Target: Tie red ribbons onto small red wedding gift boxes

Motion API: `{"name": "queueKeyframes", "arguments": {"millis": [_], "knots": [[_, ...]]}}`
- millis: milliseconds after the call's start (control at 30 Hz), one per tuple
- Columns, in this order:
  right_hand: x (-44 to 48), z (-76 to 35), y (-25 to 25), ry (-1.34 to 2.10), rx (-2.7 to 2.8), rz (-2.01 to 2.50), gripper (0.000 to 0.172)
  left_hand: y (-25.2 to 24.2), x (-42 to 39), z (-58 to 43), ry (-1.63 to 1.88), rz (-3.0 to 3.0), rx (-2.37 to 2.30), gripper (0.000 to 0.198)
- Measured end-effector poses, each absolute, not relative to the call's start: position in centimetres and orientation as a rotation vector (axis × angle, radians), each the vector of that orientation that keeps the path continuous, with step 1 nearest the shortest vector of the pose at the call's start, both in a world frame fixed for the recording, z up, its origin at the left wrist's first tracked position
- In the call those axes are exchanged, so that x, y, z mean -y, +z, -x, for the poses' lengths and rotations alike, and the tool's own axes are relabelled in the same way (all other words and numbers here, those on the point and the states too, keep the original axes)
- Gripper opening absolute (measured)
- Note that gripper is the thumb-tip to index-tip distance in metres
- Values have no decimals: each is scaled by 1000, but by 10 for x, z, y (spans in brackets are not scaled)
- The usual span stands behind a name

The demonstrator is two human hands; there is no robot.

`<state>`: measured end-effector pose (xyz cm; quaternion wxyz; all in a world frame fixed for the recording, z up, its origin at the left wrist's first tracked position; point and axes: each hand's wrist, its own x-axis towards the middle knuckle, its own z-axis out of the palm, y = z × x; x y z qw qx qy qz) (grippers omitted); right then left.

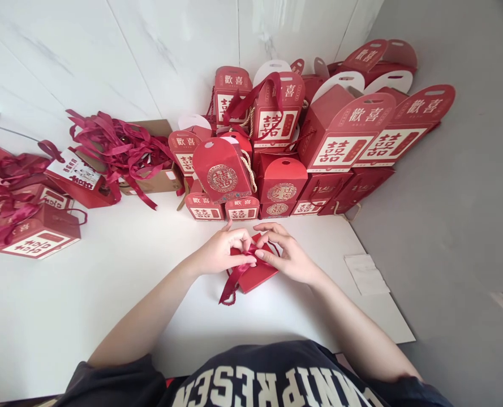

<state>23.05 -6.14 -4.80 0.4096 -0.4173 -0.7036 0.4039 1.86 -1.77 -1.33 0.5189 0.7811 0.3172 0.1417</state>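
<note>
A small red gift box [257,277] with twisted cord handles lies on the white table in front of me. A shiny dark red ribbon [234,281] runs across its top, one tail hanging off the left side. My left hand [226,249] pinches the ribbon between thumb and fingers over the box. Close against it, my right hand [285,254] has its thumb and index finger curled in at the same ribbon, other fingers bent loosely. The fingers hide the middle of the ribbon, so its exact shape there cannot be made out.
Stacked red gift boxes [344,135] stand along the wall at the back right. A cardboard box [162,181] heaped with red ribbons [119,141] sits left of them. Ribboned gift boxes [39,229] gather at the far left. White paper [365,274] lies near the table's right edge.
</note>
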Motion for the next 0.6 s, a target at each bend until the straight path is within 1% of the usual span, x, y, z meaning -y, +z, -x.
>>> {"name": "queueKeyframes", "arguments": {"millis": [133,333,367,467,500,600], "knots": [[61,-227,-51,1073,1718,984,3,-13,18,-18,335,-1881,-765,24],[58,-235,-49,1080,1762,857,2,-14,17,-15,295,-1724,-789,25],[58,-236,-48,1090,1782,831,4,-14,17,-15,295,-1718,-790,25],[57,-235,-48,1081,1816,788,17,-13,15,-15,299,-1713,-777,24],[57,-234,-50,1074,1809,786,17,-13,15,-14,299,-1705,-768,23],[56,-233,-53,1061,1773,771,1,-11,14,-14,284,-1694,-755,25]]}}
